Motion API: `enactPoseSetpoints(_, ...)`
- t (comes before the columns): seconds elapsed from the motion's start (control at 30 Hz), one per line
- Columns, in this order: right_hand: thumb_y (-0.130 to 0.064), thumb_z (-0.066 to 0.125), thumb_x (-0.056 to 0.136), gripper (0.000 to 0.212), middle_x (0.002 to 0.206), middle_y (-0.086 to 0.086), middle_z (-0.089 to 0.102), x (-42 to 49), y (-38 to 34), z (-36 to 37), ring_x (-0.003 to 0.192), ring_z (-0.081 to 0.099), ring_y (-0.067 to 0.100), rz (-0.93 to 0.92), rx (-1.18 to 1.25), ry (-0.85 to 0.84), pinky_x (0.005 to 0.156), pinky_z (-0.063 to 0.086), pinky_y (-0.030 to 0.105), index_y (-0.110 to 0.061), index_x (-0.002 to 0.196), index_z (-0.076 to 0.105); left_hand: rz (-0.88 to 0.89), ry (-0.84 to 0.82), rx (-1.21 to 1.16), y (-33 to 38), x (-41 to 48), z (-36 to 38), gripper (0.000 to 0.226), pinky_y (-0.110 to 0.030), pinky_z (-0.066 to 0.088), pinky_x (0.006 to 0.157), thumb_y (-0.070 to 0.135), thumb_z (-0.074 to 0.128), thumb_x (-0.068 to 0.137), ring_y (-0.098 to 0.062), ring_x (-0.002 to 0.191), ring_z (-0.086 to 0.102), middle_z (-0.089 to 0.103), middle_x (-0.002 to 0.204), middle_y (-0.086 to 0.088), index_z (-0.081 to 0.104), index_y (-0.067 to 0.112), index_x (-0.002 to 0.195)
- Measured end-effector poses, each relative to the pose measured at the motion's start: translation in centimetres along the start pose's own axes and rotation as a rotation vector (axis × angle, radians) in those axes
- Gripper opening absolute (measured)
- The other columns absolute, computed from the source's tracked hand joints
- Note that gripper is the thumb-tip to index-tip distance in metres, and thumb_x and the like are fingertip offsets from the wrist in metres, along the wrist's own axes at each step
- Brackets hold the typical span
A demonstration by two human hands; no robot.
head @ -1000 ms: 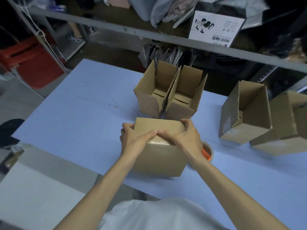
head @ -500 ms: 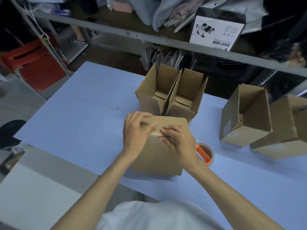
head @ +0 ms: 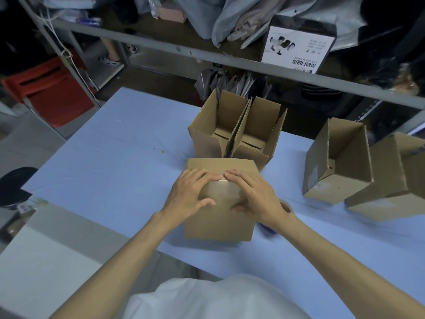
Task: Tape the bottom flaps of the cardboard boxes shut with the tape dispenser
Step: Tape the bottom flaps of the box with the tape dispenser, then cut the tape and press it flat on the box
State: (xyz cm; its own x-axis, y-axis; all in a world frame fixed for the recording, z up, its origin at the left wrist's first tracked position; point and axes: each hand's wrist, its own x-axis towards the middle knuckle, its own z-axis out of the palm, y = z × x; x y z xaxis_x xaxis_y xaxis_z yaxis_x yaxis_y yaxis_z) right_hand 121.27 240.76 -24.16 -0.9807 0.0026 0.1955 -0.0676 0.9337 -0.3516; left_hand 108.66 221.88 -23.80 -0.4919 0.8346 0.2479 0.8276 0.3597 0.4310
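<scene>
A small cardboard box point(head: 218, 223) stands bottom-up on the blue table point(head: 110, 171) right in front of me, with a strip of clear tape point(head: 224, 189) over its closed flaps. My left hand point(head: 189, 196) and my right hand point(head: 255, 196) both lie flat on that taped face, fingers spread and pressing down. The tape dispenser point(head: 286, 207) sits on the table just right of the box, mostly hidden behind my right wrist.
Two open boxes point(head: 232, 137) stand side by side just behind the one I press. Two more boxes point(head: 338, 162) lie on their sides at the right. A metal shelf rail point(head: 207, 55) with bags and a printed carton crosses the back.
The box face has turned up toward me. Both hands went from gripping its top edge to lying flat on the tape, sliding down over it.
</scene>
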Motion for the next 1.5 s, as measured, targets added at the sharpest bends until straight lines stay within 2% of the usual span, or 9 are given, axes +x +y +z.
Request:
enactPoseSetpoints(0.2,-0.026,0.071,0.085,0.022,0.108,-0.005,0.071,1.5,-2.5,0.2,0.101,0.064,0.015,0.201,0.249,0.325,0.082,0.052,0.031,-0.017,0.105,0.075,-0.204,0.174,-0.221,1.2,0.4,0.1,0.024,-0.012,0.032,0.085,0.04,0.073,0.08,-0.006,0.095,0.056,0.067,0.101,0.016,0.072,0.026,0.099)
enactPoseSetpoints(0.33,-0.011,0.067,0.087,0.028,0.119,0.0,0.067,-0.1,-1.3,-0.3,0.118,0.058,0.015,0.125,0.292,0.232,0.103,0.042,0.027,-0.014,0.115,0.069,-0.145,0.132,-0.246,1.3,0.2,0.3,0.023,-0.021,0.036,0.084,0.031,0.075,0.079,-0.013,0.093,0.059,0.069,0.099,0.01,0.074,0.022,0.1)
enactPoseSetpoints(0.7,-0.009,0.077,0.079,0.017,0.098,-0.001,0.075,0.8,-2.5,-0.8,0.098,0.069,0.014,0.186,0.283,0.338,0.078,0.058,0.04,-0.013,0.095,0.078,-0.288,0.246,-0.199,3.0,1.0,0.2,0.023,-0.022,0.033,0.075,0.024,0.087,0.06,-0.018,0.08,0.059,0.069,0.081,0.01,0.074,0.019,0.079)
enactPoseSetpoints(0.8,-0.032,0.07,0.086,0.025,0.114,-0.005,0.068,0.3,-2.7,-1.3,0.108,0.06,0.007,0.22,0.328,0.376,0.09,0.05,0.026,-0.018,0.106,0.074,-0.348,0.294,-0.266,2.7,1.0,-0.7,0.021,-0.013,0.033,0.08,0.018,0.087,0.06,-0.014,0.082,0.06,0.071,0.081,0.013,0.075,0.02,0.077)
enactPoseSetpoints(0.9,-0.05,0.063,0.087,0.037,0.116,-0.013,0.057,-1.2,-2.3,-2.3,0.11,0.05,0.001,0.289,0.367,0.476,0.089,0.037,0.007,-0.028,0.117,0.063,-0.488,0.349,-0.397,2.1,0.7,-2.2,0.02,-0.025,0.046,0.083,0.016,0.085,0.065,-0.004,0.085,0.063,0.071,0.081,0.019,0.075,0.03,0.075)
enactPoseSetpoints(1.07,-0.047,0.071,0.08,0.022,0.094,-0.018,0.065,-4.0,-2.6,-1.9,0.088,0.064,0.007,0.377,0.71,-0.062,0.066,0.052,0.019,-0.039,0.098,0.061,-0.754,0.387,-0.71,0.1,0.4,-3.6,0.016,-0.023,0.046,0.074,0.015,0.082,0.069,-0.001,0.074,0.066,0.073,0.077,0.014,0.075,0.029,0.073)
enactPoseSetpoints(1.23,-0.03,0.067,0.089,0.018,0.094,-0.001,0.073,-4.1,-4.2,-1.5,0.086,0.07,0.017,0.502,1.021,-0.116,0.068,0.056,0.03,-0.013,0.095,0.07,-0.726,0.281,-0.571,0.0,-0.9,-3.6,0.016,-0.028,0.05,0.08,0.017,0.076,0.077,0.0,0.087,0.063,0.071,0.089,0.016,0.071,0.029,0.087)
enactPoseSetpoints(1.37,-0.033,0.06,0.091,0.023,0.067,-0.002,0.06,-2.6,-6.1,-2.5,0.067,0.058,0.018,0.428,0.581,-0.142,0.059,0.043,0.036,-0.016,0.075,0.058,-0.629,0.128,-0.423,3.0,-1.7,-3.6,0.075,-0.025,0.037,0.101,0.053,0.077,0.067,-0.007,0.122,0.043,0.045,0.127,0.01,0.049,0.032,0.134)
enactPoseSetpoints(1.5,-0.03,0.044,0.091,0.015,0.086,0.005,0.063,-1.5,-8.6,-1.8,0.08,0.059,0.033,0.279,0.068,-0.224,0.064,0.044,0.041,-0.017,0.083,0.044,-0.874,0.039,-0.546,6.0,-1.5,-2.3,0.11,-0.035,0.039,0.103,0.064,0.072,0.063,-0.018,0.129,0.042,0.03,0.143,0.001,0.016,0.027,0.15)
